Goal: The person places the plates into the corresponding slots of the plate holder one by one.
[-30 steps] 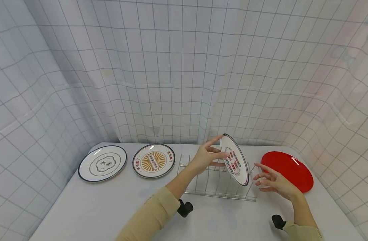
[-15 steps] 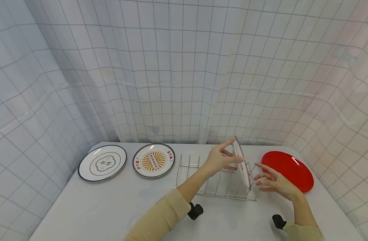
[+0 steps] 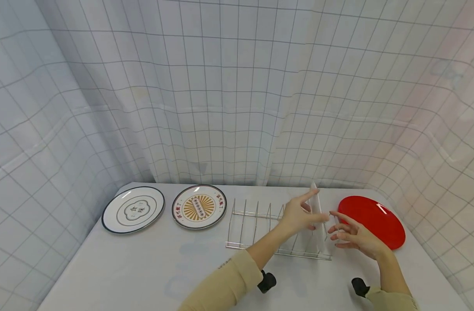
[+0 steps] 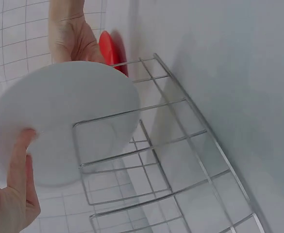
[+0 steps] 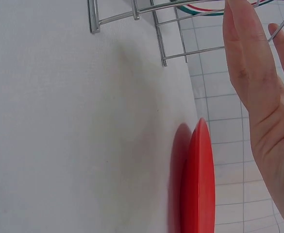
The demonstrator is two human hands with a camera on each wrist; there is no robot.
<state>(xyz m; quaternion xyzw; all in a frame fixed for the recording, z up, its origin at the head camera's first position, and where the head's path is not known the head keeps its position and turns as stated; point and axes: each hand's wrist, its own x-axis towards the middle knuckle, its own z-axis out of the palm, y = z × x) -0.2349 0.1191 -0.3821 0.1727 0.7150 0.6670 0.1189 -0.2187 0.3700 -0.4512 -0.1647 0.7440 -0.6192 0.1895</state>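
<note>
In the head view my left hand holds a round plate upright at the right end of a wire dish rack, almost edge-on. The left wrist view shows the plate's plain white face within the rack's wires, thumb and fingers at its edge. A green and red rim shows in the right wrist view. My right hand is beside the rack's right end, fingers loosely extended near the end wires; whether they touch the wires I cannot tell.
A red oval plate lies right of the rack. On the left lie a white plate with a dark rim and a plate with a yellow sunburst. A gridded curtain encloses the white table.
My left hand has carried the plate rightward and down into the rack's right end, turning it from slanted, patterned face showing, to nearly edge-on. The right hand stays almost still.
</note>
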